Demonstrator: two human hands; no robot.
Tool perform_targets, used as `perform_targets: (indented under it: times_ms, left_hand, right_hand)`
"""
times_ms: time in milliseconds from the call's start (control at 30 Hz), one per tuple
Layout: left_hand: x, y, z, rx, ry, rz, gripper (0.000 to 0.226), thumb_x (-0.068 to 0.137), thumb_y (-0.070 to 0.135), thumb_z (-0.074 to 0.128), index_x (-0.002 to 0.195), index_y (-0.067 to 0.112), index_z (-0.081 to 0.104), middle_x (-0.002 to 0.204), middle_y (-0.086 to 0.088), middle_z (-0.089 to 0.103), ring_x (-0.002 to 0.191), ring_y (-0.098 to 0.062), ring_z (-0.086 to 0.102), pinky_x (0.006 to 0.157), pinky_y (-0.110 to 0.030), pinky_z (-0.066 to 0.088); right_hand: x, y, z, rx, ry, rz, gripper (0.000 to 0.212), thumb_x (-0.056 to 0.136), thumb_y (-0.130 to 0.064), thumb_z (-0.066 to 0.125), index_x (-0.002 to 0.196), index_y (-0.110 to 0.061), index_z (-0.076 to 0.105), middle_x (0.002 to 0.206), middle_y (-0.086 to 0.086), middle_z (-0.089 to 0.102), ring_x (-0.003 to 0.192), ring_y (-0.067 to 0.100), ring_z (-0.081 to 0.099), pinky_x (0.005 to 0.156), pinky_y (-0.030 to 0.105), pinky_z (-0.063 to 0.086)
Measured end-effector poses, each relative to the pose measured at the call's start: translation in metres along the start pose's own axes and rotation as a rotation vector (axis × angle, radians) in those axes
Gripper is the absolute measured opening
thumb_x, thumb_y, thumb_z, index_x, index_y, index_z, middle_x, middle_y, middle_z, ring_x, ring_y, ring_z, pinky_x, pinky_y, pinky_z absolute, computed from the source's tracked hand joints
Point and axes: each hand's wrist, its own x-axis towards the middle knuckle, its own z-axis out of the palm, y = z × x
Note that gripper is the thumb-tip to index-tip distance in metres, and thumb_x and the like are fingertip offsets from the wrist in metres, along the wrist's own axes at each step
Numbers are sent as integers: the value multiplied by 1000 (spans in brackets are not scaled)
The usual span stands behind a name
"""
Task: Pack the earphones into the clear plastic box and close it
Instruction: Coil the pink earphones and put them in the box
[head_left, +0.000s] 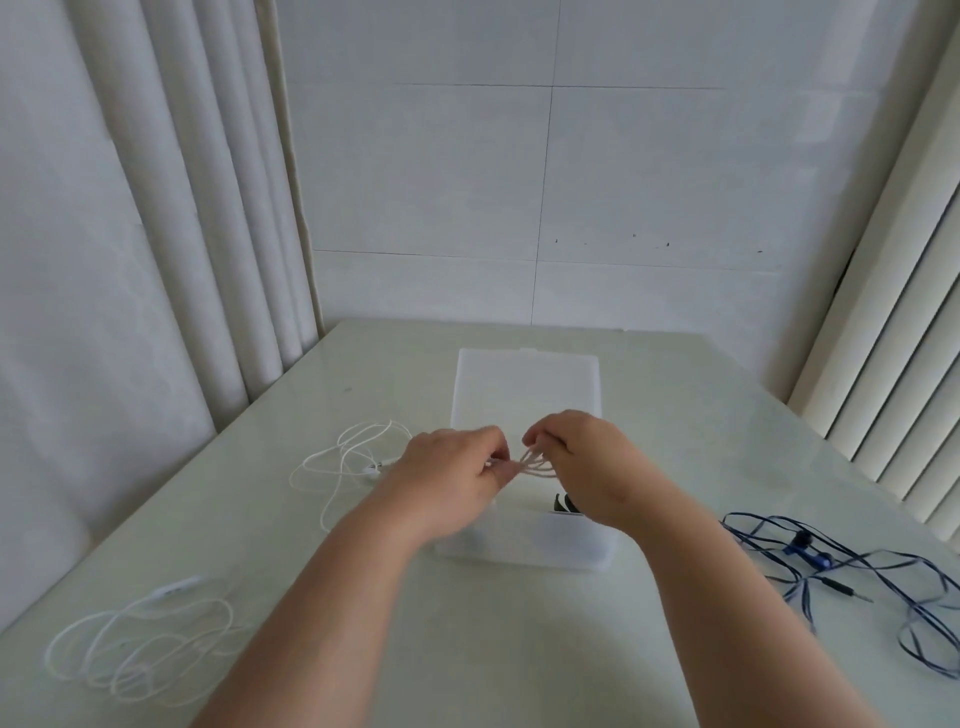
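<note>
Earphones (535, 465) pinched, L hand (448, 479), R hand (583, 463)

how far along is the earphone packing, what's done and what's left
Done: the clear box is open, with a dark item already inside. In hand: the left hand and right hand pinch a looped white cable above the box. Left: the loose white cable beside the left hand, the white earphones at front left, the blue earphones on the right, then shutting the lid.

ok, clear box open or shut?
Open: the lid of the clear plastic box is swung back on the far side; a dark item shows inside.
</note>
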Motion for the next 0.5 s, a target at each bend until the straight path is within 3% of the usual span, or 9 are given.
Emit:
perform_targets:
  times_ms: [133,200,300,400,500]
  left_hand:
    - [0,1,1,40,-98,4,29,94,22,38,106,27,63,112,3,64,112,-21,50,97,-38,37]
    - [-2,-1,-1,-47,-82,-26,29,94,18,37,112,28,57,108,3,63,109,-22,51,96,-39,39]
    - [-6,-4,-2,-181,-22,-79,16,93,20,40,104,30,45,95,1,62,93,-26,55,84,-40,46]
    - [-6,-4,-4,-201,50,-99,12,88,23,51,94,31,58,96,5,65,92,-17,59,82,-36,49]
    - [-7,-6,-6,-213,145,-65,17,81,27,55,86,31,70,99,12,68,101,-12,55,92,-33,43]
  right_hand:
    - [-1,-4,6,-245,-128,27,28,97,-17,44,112,-22,67,113,0,65,100,21,60,86,34,51]
    - [-4,-5,7,-266,-120,49,24,96,-22,46,113,-24,62,110,0,65,96,22,61,82,34,51]
    - [-4,-4,6,-261,-105,58,17,93,-23,49,104,-25,61,104,-1,63,88,20,60,75,32,52]
    - [-3,-4,6,-238,-112,63,18,91,-22,53,100,-27,68,107,-2,66,93,19,62,79,31,53]
    - [-8,-2,5,-228,-59,38,21,91,-22,51,100,-30,69,107,-5,67,98,17,61,80,29,51]
